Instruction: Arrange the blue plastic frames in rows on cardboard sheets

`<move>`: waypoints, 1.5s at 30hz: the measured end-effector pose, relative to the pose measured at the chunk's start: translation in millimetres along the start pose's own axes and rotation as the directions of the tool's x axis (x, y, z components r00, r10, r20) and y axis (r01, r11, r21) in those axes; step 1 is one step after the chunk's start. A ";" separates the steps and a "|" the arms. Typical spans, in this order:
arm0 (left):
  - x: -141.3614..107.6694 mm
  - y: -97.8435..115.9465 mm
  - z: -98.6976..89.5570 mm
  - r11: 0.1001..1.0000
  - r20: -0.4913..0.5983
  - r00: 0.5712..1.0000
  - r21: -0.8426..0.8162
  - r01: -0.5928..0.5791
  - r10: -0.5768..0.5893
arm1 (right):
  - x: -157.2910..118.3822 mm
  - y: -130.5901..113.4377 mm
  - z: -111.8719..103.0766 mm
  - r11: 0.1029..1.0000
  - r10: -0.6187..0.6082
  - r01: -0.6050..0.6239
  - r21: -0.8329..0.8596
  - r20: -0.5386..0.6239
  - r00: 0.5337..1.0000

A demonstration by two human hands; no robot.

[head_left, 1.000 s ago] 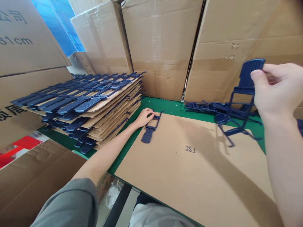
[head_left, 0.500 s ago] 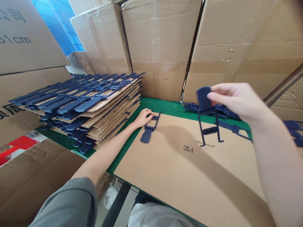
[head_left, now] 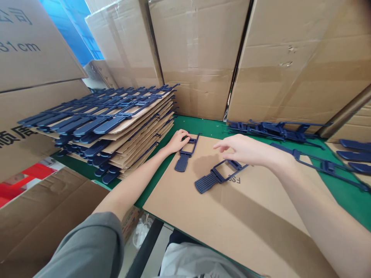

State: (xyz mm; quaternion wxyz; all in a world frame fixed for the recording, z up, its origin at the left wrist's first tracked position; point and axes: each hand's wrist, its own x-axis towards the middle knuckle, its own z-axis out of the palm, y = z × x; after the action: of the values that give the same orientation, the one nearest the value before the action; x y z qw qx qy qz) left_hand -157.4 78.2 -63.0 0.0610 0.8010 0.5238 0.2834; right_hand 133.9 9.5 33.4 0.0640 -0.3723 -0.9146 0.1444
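Observation:
A flat cardboard sheet [head_left: 185, 204] marked "FSC" lies in front of me. At its far left corner is a dark blue plastic frame with a ribbed paddle end [head_left: 181, 163]. My left hand [head_left: 177, 142] is closed at this frame's upper left side, fingers bent against it; the exact contact is partly hidden. A second such frame [head_left: 207, 182] lies tilted across the sheet, its paddle toward me. Just above its far end hovers my right hand [head_left: 242, 148], open, fingers apart, partly covering the frame.
On the left rises a stack of cardboard sheets [head_left: 142, 143] layered with similar blue frames. More loose frames [head_left: 278, 131] lie along the back of the green table [head_left: 199, 124], and another [head_left: 327, 166] overlaps the sheet's right side. Large cartons [head_left: 199, 58] wall off the back.
My right hand has lowered the second frame from upright in the air onto the sheet, moved left and let go of it. My left hand has stayed at the first frame.

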 end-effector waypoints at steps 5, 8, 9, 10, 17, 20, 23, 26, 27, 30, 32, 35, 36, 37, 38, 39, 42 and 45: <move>-0.6 0.3 0.3 1.000 0.001 1.000 0.000 0.007 -0.007 | 8.2 30.9 13.1 0.956 0.211 -0.185 -0.226 0.096 0.973; -0.2 0.1 0.4 1.000 0.002 1.000 0.003 0.009 -0.009 | 13.5 33.8 23.3 0.965 0.180 -0.142 -0.222 0.162 0.970; -0.1 0.2 0.3 1.000 0.003 1.000 0.004 0.009 -0.009 | 14.3 31.7 25.2 0.970 0.158 -0.120 -0.212 0.172 0.972; -0.1 0.3 0.1 1.000 0.004 1.000 0.004 0.008 -0.008 | 14.7 28.3 26.4 0.972 0.137 -0.098 -0.214 0.176 0.975; -0.7 0.9 -1.4 1.000 0.011 1.000 0.011 0.004 -0.004 | 19.9 -7.8 41.2 0.939 -0.076 0.068 -0.337 -0.008 0.997; -0.5 0.6 -1.0 1.000 0.006 1.000 0.012 0.003 -0.003 | 24.2 -21.5 53.4 0.922 -0.236 0.176 -0.345 -0.138 0.962; -0.5 0.7 -0.9 1.000 0.002 1.000 0.006 0.002 -0.002 | 25.1 -32.0 59.2 0.912 -0.342 0.264 -0.315 -0.226 0.912; -1.4 1.4 -1.2 1.000 0.000 1.000 -0.010 -0.001 0.001 | 23.6 -34.3 58.0 0.926 -0.308 0.249 -0.284 -0.190 0.932; -1.9 1.6 -1.2 1.000 0.000 1.000 -0.016 -0.002 0.002 | 23.2 -33.2 57.2 0.932 -0.288 0.236 -0.275 -0.165 0.943; -2.7 1.8 -0.8 0.999 -0.004 1.000 -0.037 -0.001 0.001 | 23.0 -28.1 57.8 0.942 -0.275 0.243 -0.232 -0.117 0.954; -2.2 1.4 -1.2 0.998 -0.002 1.000 -0.057 0.006 -0.006 | 23.8 -25.6 61.4 0.940 -0.311 0.289 -0.183 -0.103 0.945; -0.4 0.4 -5.5 0.995 0.030 1.000 -0.102 0.010 -0.007 | 25.7 -24.3 69.4 0.926 -0.370 0.357 -0.125 -0.101 0.924; 0.1 -0.1 -7.9 0.993 0.052 0.999 -0.119 0.006 0.000 | 26.3 -24.3 71.9 0.921 -0.383 0.371 -0.117 -0.109 0.917; 0.4 -0.7 -10.6 0.991 0.078 0.997 -0.133 0.000 0.010 | 26.9 -24.4 74.2 0.918 -0.393 0.380 -0.112 -0.121 0.912; 0.5 -1.4 -13.3 0.989 0.107 0.994 -0.144 -0.008 0.024 | 27.3 -24.7 76.2 0.915 -0.401 0.388 -0.110 -0.133 0.906; 0.2 -2.1 -15.5 0.989 0.137 0.990 -0.150 -0.016 0.037 | 27.6 -25.1 77.8 0.914 -0.404 0.391 -0.111 -0.146 0.903; -1.7 -3.4 -17.9 0.991 0.199 0.978 -0.127 -0.035 0.060 | 27.8 -27.4 81.6 0.917 -0.399 0.384 -0.112 -0.184 0.898; -3.9 -2.3 -13.8 0.996 0.203 0.978 -0.073 -0.042 0.056 | 27.2 -31.5 85.9 0.914 -0.403 0.401 -0.058 -0.227 0.886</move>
State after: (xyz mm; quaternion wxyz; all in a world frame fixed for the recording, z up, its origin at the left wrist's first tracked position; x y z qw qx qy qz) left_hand -167.5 73.0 -54.0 0.1351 0.8360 0.4849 0.2186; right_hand 74.3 -11.4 -38.2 0.1979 -0.1895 -0.9585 0.0787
